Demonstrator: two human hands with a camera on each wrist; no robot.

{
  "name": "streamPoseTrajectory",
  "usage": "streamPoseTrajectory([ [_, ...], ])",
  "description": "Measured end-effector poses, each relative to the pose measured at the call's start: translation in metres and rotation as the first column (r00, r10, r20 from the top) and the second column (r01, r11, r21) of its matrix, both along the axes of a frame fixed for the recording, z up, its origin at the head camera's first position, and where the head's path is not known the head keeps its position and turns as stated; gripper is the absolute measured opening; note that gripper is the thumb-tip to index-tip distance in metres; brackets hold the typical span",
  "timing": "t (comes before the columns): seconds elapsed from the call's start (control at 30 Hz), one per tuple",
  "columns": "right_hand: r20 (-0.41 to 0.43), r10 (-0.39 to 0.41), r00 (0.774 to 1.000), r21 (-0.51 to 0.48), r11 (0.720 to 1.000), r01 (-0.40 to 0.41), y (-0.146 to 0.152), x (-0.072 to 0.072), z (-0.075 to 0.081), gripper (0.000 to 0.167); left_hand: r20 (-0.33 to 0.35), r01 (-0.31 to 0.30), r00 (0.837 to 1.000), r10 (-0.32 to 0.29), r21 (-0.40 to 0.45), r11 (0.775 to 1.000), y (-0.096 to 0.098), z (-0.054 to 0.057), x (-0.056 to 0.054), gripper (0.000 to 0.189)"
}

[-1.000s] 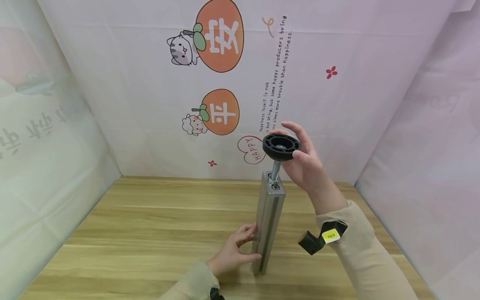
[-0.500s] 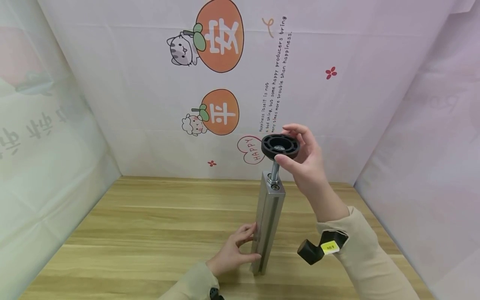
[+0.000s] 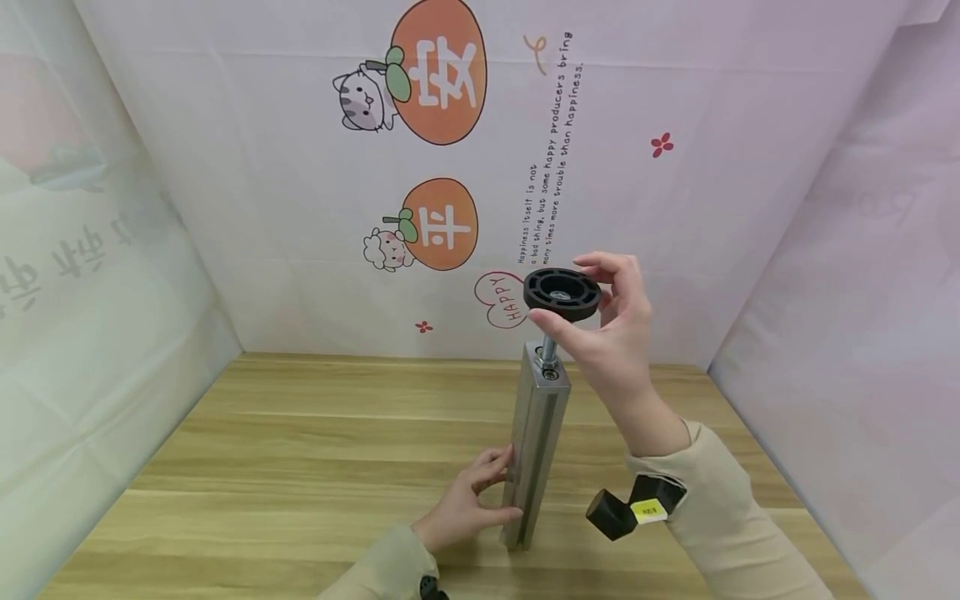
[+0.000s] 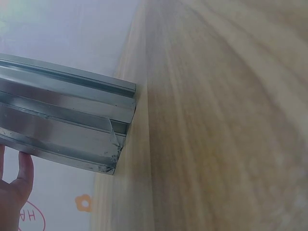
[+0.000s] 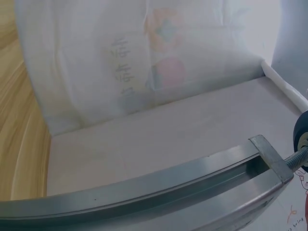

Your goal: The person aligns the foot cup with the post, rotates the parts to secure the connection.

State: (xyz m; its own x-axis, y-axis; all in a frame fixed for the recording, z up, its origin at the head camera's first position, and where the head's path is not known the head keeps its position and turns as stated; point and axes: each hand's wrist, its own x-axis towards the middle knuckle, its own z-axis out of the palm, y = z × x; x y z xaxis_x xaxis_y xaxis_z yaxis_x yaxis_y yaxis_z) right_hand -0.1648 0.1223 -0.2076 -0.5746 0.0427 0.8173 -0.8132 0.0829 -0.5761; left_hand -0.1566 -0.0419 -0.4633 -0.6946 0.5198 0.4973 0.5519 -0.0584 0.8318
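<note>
A grooved aluminium profile (image 3: pixel 536 450) stands upright on the wooden table, its lower end on the boards in the left wrist view. My left hand (image 3: pixel 468 504) grips it low down, thumb on the near side and fingers on the far left side. From its top end rises a threaded steel rod (image 3: pixel 550 350), which carries a round black levelling foot (image 3: pixel 562 293), hollow side up. My right hand (image 3: pixel 618 325) holds this foot at the rim, thumb along the front edge and forefinger at the back. In the right wrist view the rod (image 5: pixel 294 159) enters the profile's end cap.
Printed white cloth (image 3: pixel 600 167) forms a wall behind the wooden table (image 3: pixel 337 433). More cloth hangs at the left (image 3: pixel 90 250) and right (image 3: pixel 847 292) sides. Each sleeve cuff carries a small black camera, the right one (image 3: pixel 611 514) beside the profile.
My right thumb has swept leftward along the foot's front edge while the fingers shifted right at the back. The left hand and the profile have stayed in place.
</note>
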Motion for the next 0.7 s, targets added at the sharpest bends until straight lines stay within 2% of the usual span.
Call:
streamPoseTrajectory([
  [0.1,-0.032,0.027,0.999,0.0,1.0,-0.027,0.0,-0.001,0.0,0.079,-0.008,0.001,1.0,0.0,0.003,1.0,0.0,0.0,0.0,0.079],
  [0.17,-0.046,0.068,0.997,0.011,0.998,-0.068,0.002,-0.001,0.001,0.067,-0.006,-0.003,1.0,0.003,0.002,1.0,0.0,0.0,0.0,0.079],
  [0.27,-0.045,0.134,0.99,0.05,0.99,-0.132,0.008,0.0,0.006,0.037,0.008,-0.01,1.0,0.01,-0.008,1.0,0.001,0.001,0.001,0.079],
  [0.4,-0.009,0.183,0.983,0.19,0.966,-0.178,0.016,0.004,0.021,0.036,0.022,-0.023,0.999,0.024,-0.016,1.0,0.002,0.003,0.003,0.086],
  [0.5,0.003,0.149,0.989,0.357,0.924,-0.14,0.02,0.008,0.033,0.03,0.011,-0.036,0.999,0.036,-0.023,0.999,0.002,0.003,0.003,0.099],
  [0.6,-0.016,0.064,0.998,0.504,0.862,-0.047,0.021,0.012,0.041,0.025,-0.019,-0.041,0.999,0.04,-0.044,0.998,0.003,0.002,0.004,0.112],
  [0.7,-0.035,0.005,0.999,0.584,0.812,0.017,0.022,0.017,0.045,0.022,-0.074,-0.049,0.996,0.044,-0.065,0.997,0.004,0.003,0.003,0.113],
])
